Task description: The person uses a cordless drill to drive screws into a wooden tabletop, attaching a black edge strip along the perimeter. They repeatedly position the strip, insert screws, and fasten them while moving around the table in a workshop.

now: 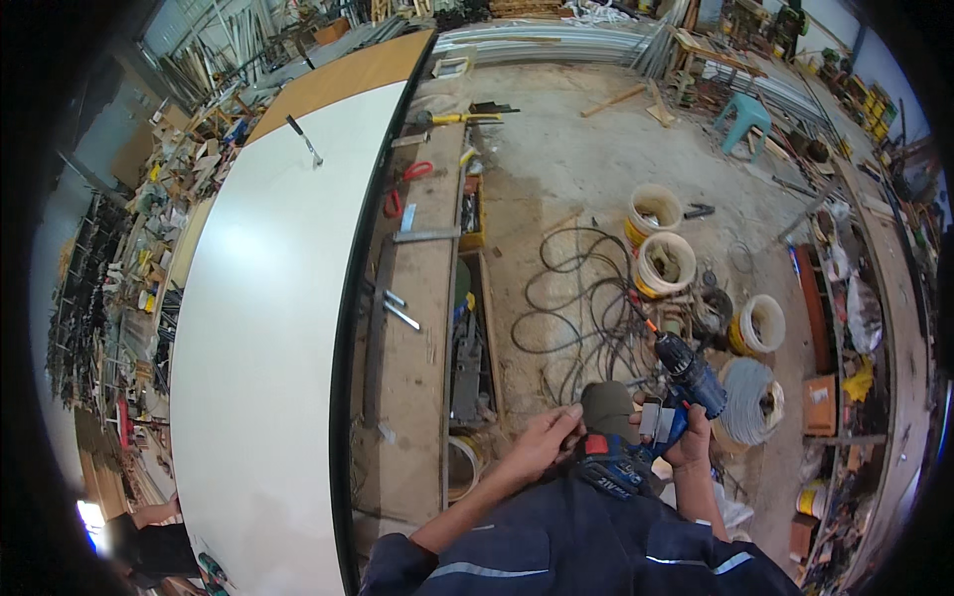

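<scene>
My right hand [693, 437] is wrapped round the handle of a blue and black cordless drill [702, 385]. Its chuck points away from me, up and to the left, with an orange-marked bit at the tip. The drill's battery [618, 471], with a red patch, sits low in front of my body. A small silver metal plate [656, 422] shows beside the drill's handle; whether my right hand also holds it I cannot tell. My left hand [549, 437] is closed, thumb and fingertips pinched together just left of the battery. What lies between them is too small to make out.
A long white panel [268, 248] with a black edge lies at my left, a hand tool on it. Beside it runs a wooden bench [412, 358] with red-handled pliers [405, 187]. Black cable [571, 288] coils on the floor near buckets [664, 263]. Another person [149, 546] is at lower left.
</scene>
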`<state>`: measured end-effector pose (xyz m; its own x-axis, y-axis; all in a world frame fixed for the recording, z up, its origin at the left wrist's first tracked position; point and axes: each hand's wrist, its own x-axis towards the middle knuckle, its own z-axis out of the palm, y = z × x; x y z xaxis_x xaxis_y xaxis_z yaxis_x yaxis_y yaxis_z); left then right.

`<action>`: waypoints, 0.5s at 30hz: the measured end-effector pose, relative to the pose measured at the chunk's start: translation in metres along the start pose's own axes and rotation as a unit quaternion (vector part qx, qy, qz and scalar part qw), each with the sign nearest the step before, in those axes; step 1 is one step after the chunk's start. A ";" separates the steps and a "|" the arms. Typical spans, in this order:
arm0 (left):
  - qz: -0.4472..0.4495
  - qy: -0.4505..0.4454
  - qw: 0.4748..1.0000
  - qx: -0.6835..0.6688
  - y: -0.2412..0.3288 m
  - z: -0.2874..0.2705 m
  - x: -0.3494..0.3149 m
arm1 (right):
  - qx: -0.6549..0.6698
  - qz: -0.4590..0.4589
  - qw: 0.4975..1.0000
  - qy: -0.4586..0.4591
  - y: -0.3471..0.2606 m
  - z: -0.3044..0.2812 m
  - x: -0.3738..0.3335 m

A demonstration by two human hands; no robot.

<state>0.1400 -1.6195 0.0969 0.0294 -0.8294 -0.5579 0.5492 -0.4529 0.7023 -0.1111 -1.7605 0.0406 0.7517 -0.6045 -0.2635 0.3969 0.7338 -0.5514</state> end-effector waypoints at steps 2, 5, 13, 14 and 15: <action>0.011 0.023 1.000 0.000 0.029 -0.004 0.040 | -0.010 0.013 0.999 -0.029 -0.020 0.004 0.054; 0.061 0.057 0.996 0.034 0.073 -0.014 0.103 | -0.008 0.058 0.997 -0.051 -0.047 -0.005 0.144; 0.101 0.185 0.968 0.136 0.201 -0.014 0.283 | -0.032 0.150 0.985 -0.075 -0.173 0.001 0.373; 0.081 0.172 0.974 0.125 0.226 -0.008 0.302 | -0.034 0.161 0.983 -0.076 -0.191 0.005 0.395; 0.064 0.151 0.980 0.110 0.259 0.005 0.319 | -0.026 0.163 0.985 -0.038 -0.206 -0.009 0.412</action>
<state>0.2876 -2.0031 0.1031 0.3507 -0.7643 -0.5412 0.3318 -0.4390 0.8350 0.1123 -2.1633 0.0388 0.8733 -0.3118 -0.3743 0.1006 0.8672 -0.4878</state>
